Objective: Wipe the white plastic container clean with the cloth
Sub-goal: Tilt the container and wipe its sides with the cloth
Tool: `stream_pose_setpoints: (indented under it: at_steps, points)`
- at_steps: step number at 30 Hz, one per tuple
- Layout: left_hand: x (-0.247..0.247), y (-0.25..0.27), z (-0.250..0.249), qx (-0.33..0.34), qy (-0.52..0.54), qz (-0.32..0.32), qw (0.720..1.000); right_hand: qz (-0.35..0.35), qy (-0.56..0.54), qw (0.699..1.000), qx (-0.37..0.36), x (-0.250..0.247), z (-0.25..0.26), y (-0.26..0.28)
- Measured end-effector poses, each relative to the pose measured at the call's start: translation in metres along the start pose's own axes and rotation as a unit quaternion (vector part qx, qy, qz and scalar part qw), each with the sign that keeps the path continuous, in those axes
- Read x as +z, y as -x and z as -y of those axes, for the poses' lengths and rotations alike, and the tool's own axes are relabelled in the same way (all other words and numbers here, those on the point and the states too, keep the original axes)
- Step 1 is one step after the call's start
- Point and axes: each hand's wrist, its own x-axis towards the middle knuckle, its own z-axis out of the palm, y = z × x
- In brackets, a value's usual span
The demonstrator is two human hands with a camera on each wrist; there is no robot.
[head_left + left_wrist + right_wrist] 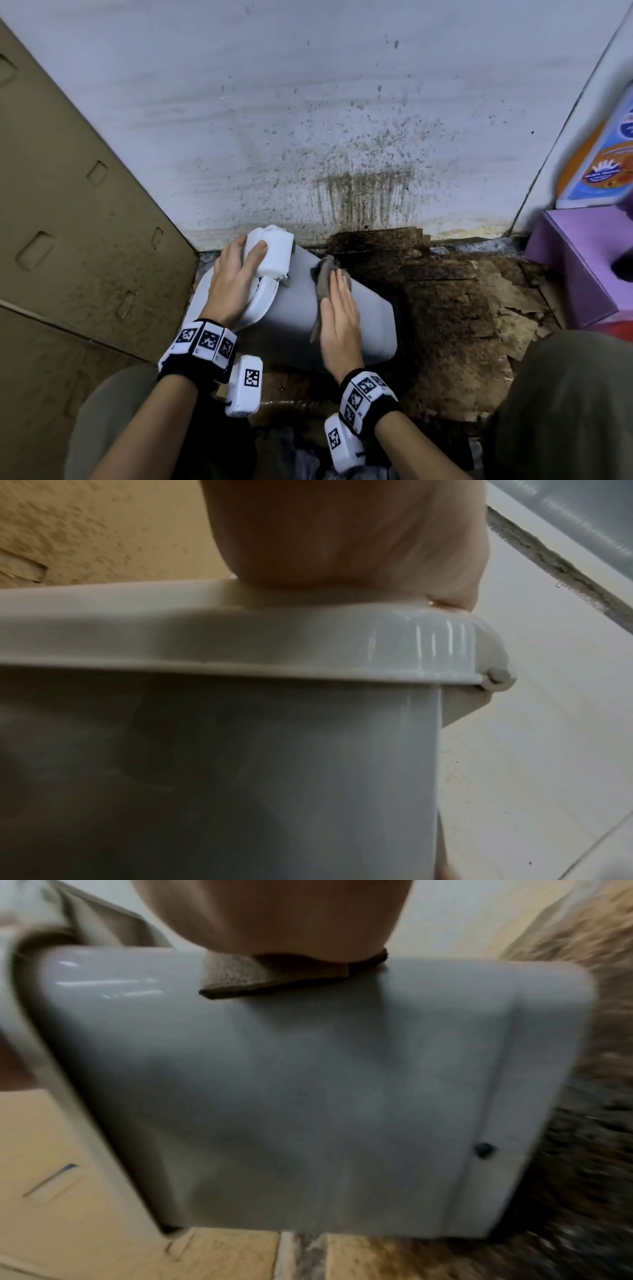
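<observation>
White plastic container lies tipped on its side at frame centre in head view, lidded end toward 11 o'clock, base toward 5 o'clock, resting on stained, torn cardboard on the floor. Contents: cannot tell, lid end shut and walls opaque. A smaller white box-shaped part sits at the lid end.

L hand: fingers draped over that white part, palm on the lid rim; fingers look fairly straight, pressing to steady, not curled round. L wrist view confirms the heel of the hand bearing on the rim.

R hand: flat, fingers extended, pressing a grey-brown cloth against the container's upper side wall. Cloth bunches out past the fingertips toward 12 o'clock. R wrist view shows the cloth edge pinned under the palm; view blurred.

Surroundings: wall behind at 12 o'clock, spattered w/ dark specks and brown drip marks. Cardboard panel at 9 o'clock. Purple box at 3 o'clock.
</observation>
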Motion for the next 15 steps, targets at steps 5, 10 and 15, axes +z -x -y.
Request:
stream_pose_setpoints:
  at_steps: [5, 10, 15]
  points:
    - [0.0, 0.002, 0.002, 0.0, -0.016, 0.005, 1.0, 0.07, 0.006, 0.996, -0.051, 0.009, 0.036, -0.017]
    - [-0.002, 0.004, 0.002, -0.005, -0.02, 0.011, 1.0, 0.094, 0.035, 0.992, -0.081, 0.006, 0.034, -0.029]
    - [0.001, 0.002, 0.004, -0.001, -0.014, 0.004, 1.0, 0.088, 0.012, 0.995, -0.041, -0.005, 0.008, -0.033]
